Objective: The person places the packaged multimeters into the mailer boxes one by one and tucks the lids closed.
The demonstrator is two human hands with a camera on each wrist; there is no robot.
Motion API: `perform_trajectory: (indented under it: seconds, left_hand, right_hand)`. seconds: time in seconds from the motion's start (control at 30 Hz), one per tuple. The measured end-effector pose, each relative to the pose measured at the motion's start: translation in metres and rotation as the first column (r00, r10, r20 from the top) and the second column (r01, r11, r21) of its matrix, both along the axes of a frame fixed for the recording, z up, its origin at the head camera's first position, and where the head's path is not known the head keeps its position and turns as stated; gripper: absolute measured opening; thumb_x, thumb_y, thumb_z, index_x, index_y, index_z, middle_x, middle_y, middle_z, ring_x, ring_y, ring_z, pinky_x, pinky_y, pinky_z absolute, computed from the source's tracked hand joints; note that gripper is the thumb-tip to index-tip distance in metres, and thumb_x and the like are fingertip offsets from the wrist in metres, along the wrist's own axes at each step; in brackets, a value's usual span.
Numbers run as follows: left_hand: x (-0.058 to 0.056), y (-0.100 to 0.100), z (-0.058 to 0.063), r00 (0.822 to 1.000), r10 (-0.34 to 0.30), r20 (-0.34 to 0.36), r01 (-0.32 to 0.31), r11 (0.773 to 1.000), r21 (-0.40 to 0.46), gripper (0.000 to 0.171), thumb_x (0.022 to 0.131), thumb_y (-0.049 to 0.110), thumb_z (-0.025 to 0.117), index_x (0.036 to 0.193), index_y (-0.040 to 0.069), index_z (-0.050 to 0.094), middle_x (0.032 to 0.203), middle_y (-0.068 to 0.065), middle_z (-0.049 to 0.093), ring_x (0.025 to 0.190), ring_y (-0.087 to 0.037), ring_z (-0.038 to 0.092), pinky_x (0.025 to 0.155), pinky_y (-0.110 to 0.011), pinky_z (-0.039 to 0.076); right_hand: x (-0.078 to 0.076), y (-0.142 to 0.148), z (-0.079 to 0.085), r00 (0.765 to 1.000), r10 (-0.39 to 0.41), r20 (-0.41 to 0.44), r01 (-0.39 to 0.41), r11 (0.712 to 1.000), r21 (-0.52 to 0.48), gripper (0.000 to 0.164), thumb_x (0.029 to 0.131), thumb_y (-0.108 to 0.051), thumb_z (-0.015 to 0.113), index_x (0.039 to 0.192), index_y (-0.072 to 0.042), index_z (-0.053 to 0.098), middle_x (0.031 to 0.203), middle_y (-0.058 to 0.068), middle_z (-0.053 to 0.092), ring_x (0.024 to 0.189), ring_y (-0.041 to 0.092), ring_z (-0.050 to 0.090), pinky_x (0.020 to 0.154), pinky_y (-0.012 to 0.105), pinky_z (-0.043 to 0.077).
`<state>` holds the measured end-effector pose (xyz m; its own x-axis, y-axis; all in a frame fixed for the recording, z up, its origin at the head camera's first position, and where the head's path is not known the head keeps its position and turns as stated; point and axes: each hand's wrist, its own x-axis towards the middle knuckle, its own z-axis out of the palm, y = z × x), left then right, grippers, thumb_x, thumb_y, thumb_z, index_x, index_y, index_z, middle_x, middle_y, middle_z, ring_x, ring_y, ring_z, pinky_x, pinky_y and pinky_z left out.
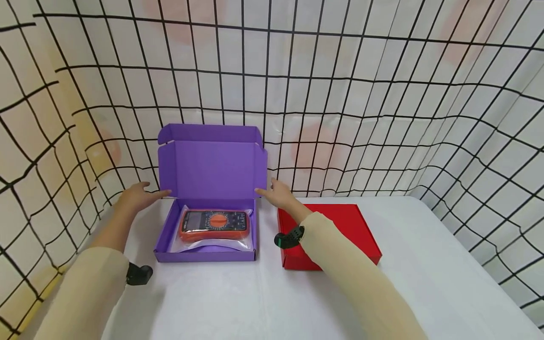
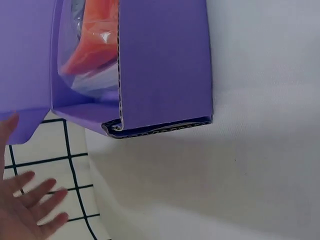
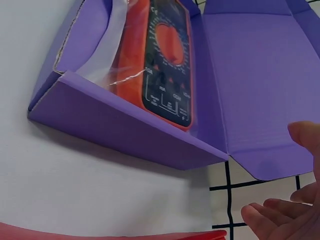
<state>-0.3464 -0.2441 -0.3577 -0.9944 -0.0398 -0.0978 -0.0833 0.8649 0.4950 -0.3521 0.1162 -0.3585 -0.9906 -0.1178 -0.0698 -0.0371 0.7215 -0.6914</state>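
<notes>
A purple cardboard box [image 1: 204, 256] stands on the white table with its lid [image 1: 212, 170] raised upright at the back. Inside it lies an orange multimeter [image 1: 214, 224] with a dark face and orange dial, wrapped in a clear plastic bag [image 1: 238, 244]. My left hand [image 1: 138, 196] is at the lid's left side flap, thumb tip right at its lower edge and the other fingers spread behind. At the right side flap [image 3: 272, 162], my right hand [image 1: 278, 193] has its thumb close to the flap, with its loosely bent fingers standing away from the cardboard.
A closed red box [image 1: 340, 226] sits to the right of the purple one, partly under my right forearm. Behind and on both sides rises a white cloth wall [image 1: 323, 108] with a black grid. Both wrists carry small black devices [image 1: 139, 274].
</notes>
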Motion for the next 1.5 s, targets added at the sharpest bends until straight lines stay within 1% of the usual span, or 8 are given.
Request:
perform_trajectory:
  seconds: [0.13, 0.27, 0.43, 0.53, 0.93, 1.17, 1.4, 1.5]
  left_hand:
    - [-0.003, 0.003, -0.001, 0.996, -0.080, -0.039, 0.083, 0.993, 0.086, 0.094, 0.087, 0.058, 0.046, 0.142, -0.011, 0.013, 0.137, -0.040, 0.026, 0.124, -0.054, 0.028, 0.099, -0.061, 0.031]
    - [-0.005, 0.012, 0.001, 0.982, -0.130, -0.138, 0.161, 0.955, 0.247, 0.087, 0.089, 0.053, 0.050, 0.146, -0.001, 0.012, 0.139, -0.034, 0.031, 0.126, -0.049, 0.032, 0.098, -0.058, 0.034]
    - [-0.004, 0.024, 0.004, 0.977, -0.107, -0.185, 0.179, 0.883, 0.433, 0.084, 0.089, 0.054, 0.049, 0.148, 0.006, 0.015, 0.141, -0.029, 0.033, 0.128, -0.044, 0.034, 0.101, -0.058, 0.032]
    - [-0.003, 0.027, 0.004, 0.975, -0.108, -0.193, 0.194, 0.839, 0.508, 0.080, 0.092, 0.055, 0.040, 0.147, 0.003, 0.015, 0.141, -0.030, 0.032, 0.129, -0.044, 0.033, 0.104, -0.057, 0.027]
    - [0.005, 0.021, 0.000, 0.951, -0.249, -0.180, 0.307, 0.715, 0.628, 0.079, 0.094, 0.055, 0.000, 0.144, -0.006, 0.002, 0.143, -0.036, 0.011, 0.133, -0.048, 0.014, 0.108, -0.056, 0.015]
    - [0.018, 0.015, -0.008, 0.941, -0.286, -0.183, 0.335, 0.693, 0.638, 0.083, 0.091, 0.057, -0.008, 0.144, -0.005, 0.002, 0.142, -0.036, 0.013, 0.132, -0.049, 0.015, 0.108, -0.056, 0.013]
    - [0.026, 0.005, -0.017, 0.934, -0.321, -0.157, 0.317, 0.542, 0.778, 0.100, 0.081, 0.069, -0.012, 0.141, -0.011, -0.001, 0.142, -0.034, 0.005, 0.132, -0.046, 0.004, 0.113, -0.040, 0.014]
    - [0.029, 0.000, -0.018, 0.928, -0.350, -0.132, 0.308, 0.514, 0.800, 0.102, 0.081, 0.070, -0.012, 0.140, -0.012, -0.002, 0.142, -0.034, 0.004, 0.132, -0.045, 0.003, 0.113, -0.043, 0.009]
  right_hand:
    - [0.001, -0.002, -0.003, 1.000, 0.005, -0.010, -0.005, 1.000, -0.031, 0.079, 0.090, -0.042, 0.054, 0.145, 0.001, 0.018, 0.142, 0.022, 0.037, 0.129, 0.033, 0.039, 0.101, 0.044, 0.039]
    - [0.001, -0.004, -0.005, 0.998, 0.014, -0.057, -0.022, 0.988, -0.151, 0.070, 0.095, -0.044, 0.043, 0.146, -0.003, 0.019, 0.145, 0.018, 0.034, 0.132, 0.030, 0.035, 0.105, 0.042, 0.034]
    - [0.004, -0.009, -0.005, 0.993, 0.090, -0.073, -0.114, 0.871, -0.479, 0.066, 0.100, -0.045, 0.008, 0.145, 0.001, 0.021, 0.147, 0.021, 0.028, 0.135, 0.033, 0.028, 0.110, 0.040, 0.025]
    - [0.008, -0.011, -0.005, 0.992, 0.122, -0.043, -0.124, 0.798, -0.590, 0.070, 0.099, -0.046, 0.001, 0.145, 0.004, 0.017, 0.146, 0.026, 0.025, 0.134, 0.037, 0.029, 0.110, 0.040, 0.026]
    - [0.016, -0.011, -0.009, 0.977, 0.211, -0.016, -0.182, 0.798, -0.574, 0.071, 0.097, -0.051, -0.001, 0.146, -0.004, 0.020, 0.148, 0.019, 0.025, 0.134, 0.035, 0.030, 0.110, 0.039, 0.025]
    - [0.025, -0.008, -0.014, 0.970, 0.239, -0.037, -0.221, 0.814, -0.537, 0.067, 0.099, -0.047, 0.000, 0.146, -0.004, 0.022, 0.149, 0.013, 0.027, 0.133, 0.030, 0.033, 0.109, 0.038, 0.027]
    - [0.031, -0.006, -0.020, 0.966, 0.257, -0.011, -0.218, 0.793, -0.569, 0.069, 0.098, -0.047, -0.001, 0.145, -0.001, 0.023, 0.149, 0.015, 0.026, 0.133, 0.034, 0.032, 0.110, 0.042, 0.025]
    - [0.033, -0.004, -0.022, 0.969, 0.247, -0.020, -0.215, 0.796, -0.566, 0.071, 0.098, -0.047, -0.001, 0.143, 0.001, 0.026, 0.147, 0.016, 0.029, 0.132, 0.034, 0.033, 0.109, 0.042, 0.026]
